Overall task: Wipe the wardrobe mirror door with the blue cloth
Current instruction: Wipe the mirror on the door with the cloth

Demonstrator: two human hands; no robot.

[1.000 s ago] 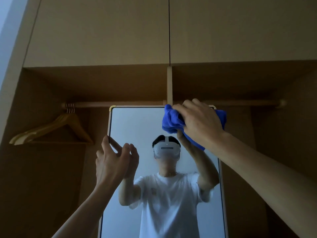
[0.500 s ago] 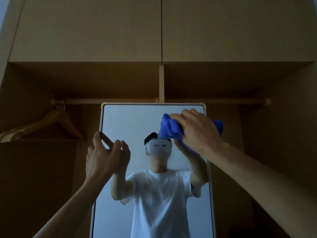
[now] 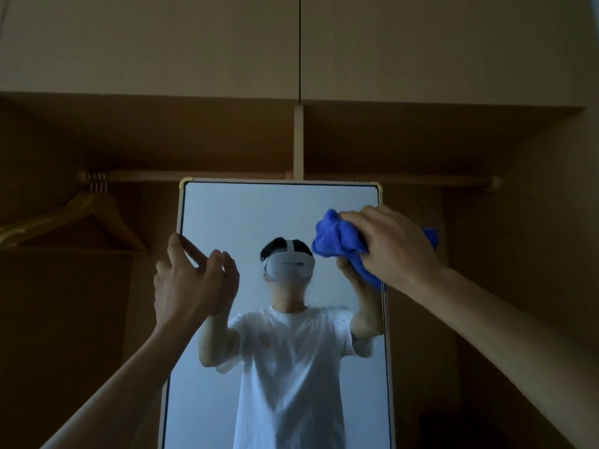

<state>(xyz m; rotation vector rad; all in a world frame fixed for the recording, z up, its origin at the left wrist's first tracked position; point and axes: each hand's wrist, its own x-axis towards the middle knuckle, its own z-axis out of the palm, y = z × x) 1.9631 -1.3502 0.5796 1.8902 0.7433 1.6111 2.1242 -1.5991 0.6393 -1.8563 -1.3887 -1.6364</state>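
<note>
Head view: looking up at an open wardrobe, the mirror door (image 3: 252,222) dead centre, upright, pale frame with rounded corners
Blue cloth (image 3: 335,243): bunched into a wad, up against the glass in the upper right part of the mirror, by the right frame
Right hand (image 3: 397,251): fingers curled over the cloth, gripping it and pressing it to the mirror
Left hand (image 3: 184,283): raised at the mirror's left edge, thumb tip meeting the glass by the frame; fingers loosely bent, holding nothing, and I can't tell whether the fingertips touch
Reflection (image 3: 291,351): a person in a white T-shirt with a white headset (image 3: 290,265), both arms up
Rail (image 3: 227,176): runs across just behind the mirror's top
Hangers (image 3: 97,215): wooden, bunched at the rail's left end
Upper doors (image 3: 162,43): two, closed, above the open space
</note>
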